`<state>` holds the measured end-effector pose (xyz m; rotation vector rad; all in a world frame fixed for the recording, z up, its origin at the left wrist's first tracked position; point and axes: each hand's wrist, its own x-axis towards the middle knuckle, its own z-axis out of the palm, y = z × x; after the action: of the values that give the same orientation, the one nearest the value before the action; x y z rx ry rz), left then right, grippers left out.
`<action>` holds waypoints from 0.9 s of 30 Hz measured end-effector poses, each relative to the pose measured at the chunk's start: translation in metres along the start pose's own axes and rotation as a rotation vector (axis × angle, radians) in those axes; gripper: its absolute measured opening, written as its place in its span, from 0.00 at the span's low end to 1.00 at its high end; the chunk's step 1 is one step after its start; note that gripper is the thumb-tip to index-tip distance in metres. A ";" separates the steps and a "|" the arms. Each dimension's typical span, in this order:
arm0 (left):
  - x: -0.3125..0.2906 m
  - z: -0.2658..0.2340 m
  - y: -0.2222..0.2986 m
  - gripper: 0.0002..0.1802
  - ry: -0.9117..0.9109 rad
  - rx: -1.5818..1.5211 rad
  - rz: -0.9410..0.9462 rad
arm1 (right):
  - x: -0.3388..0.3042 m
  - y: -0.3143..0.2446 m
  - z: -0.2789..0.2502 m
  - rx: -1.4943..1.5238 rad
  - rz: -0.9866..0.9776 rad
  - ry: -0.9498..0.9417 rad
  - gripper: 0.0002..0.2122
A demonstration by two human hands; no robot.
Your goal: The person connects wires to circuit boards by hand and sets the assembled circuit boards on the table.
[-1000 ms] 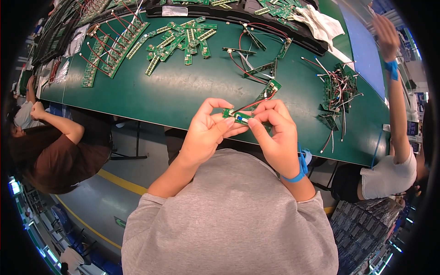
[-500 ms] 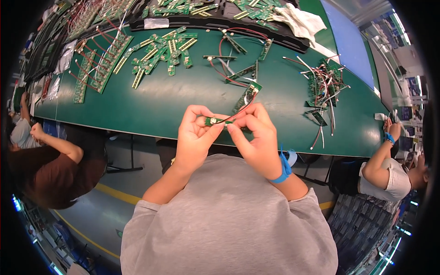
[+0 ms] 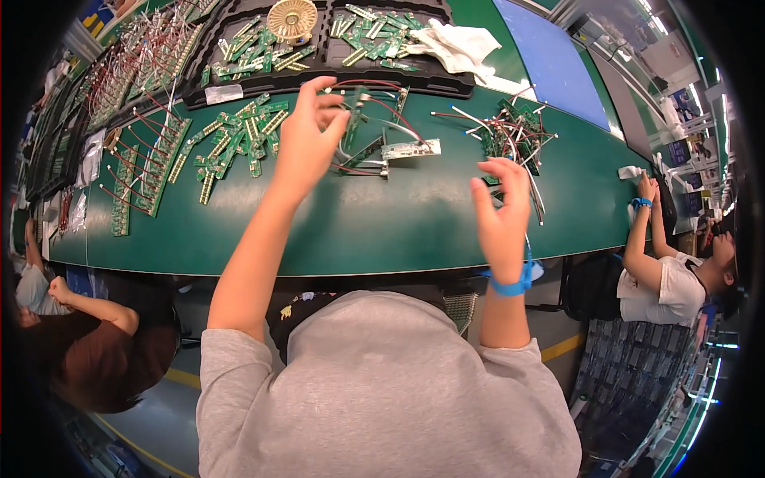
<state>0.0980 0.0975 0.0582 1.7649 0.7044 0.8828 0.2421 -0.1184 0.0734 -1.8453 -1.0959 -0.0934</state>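
Observation:
My left hand (image 3: pixel 313 134) reaches forward over the table, fingers apart, just beside a small green circuit board (image 3: pixel 355 119) standing tilted among wired boards; whether the fingertips touch it I cannot tell. Right of that, a pale-faced board (image 3: pixel 410 150) lies with red and white wires around it. My right hand (image 3: pixel 507 211) is open with loosely curved fingers, nothing in it. It is nearest to a tangled heap of wired circuit boards (image 3: pixel 522 119), partly covering that heap's near end.
Loose green boards (image 3: pixel 239 139) lie left on the green table (image 3: pixel 382 231), beside board panels with red wires (image 3: pixel 163 171). Behind, a black tray (image 3: pixel 319 78) holds more boards and a round tan reel (image 3: pixel 292 20). A white cloth (image 3: pixel 454 46) lies on its right. Other people sit at both sides.
My hands were together at the near edge on a small wired board; now they are apart. The left moved forward, the right moved to the right. The view has shifted too.

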 end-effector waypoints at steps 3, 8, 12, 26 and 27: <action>0.005 -0.016 -0.014 0.23 0.144 0.284 0.217 | 0.006 0.032 -0.018 -0.344 0.075 -0.018 0.12; -0.009 -0.068 -0.058 0.24 0.187 0.781 0.052 | -0.004 0.076 -0.007 -0.712 0.194 -0.148 0.18; -0.044 -0.086 -0.082 0.30 -0.001 1.103 -0.043 | -0.005 0.086 -0.009 -0.657 0.153 -0.191 0.15; -0.072 -0.088 -0.075 0.16 0.247 0.880 0.147 | 0.003 0.055 -0.067 0.170 0.415 0.045 0.09; -0.070 -0.086 -0.073 0.15 0.232 0.893 0.112 | 0.003 0.049 -0.064 0.168 0.414 0.046 0.09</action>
<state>-0.0165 0.1106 -0.0074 2.5194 1.2983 0.9262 0.3022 -0.1716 0.0762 -1.8681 -0.6512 0.1911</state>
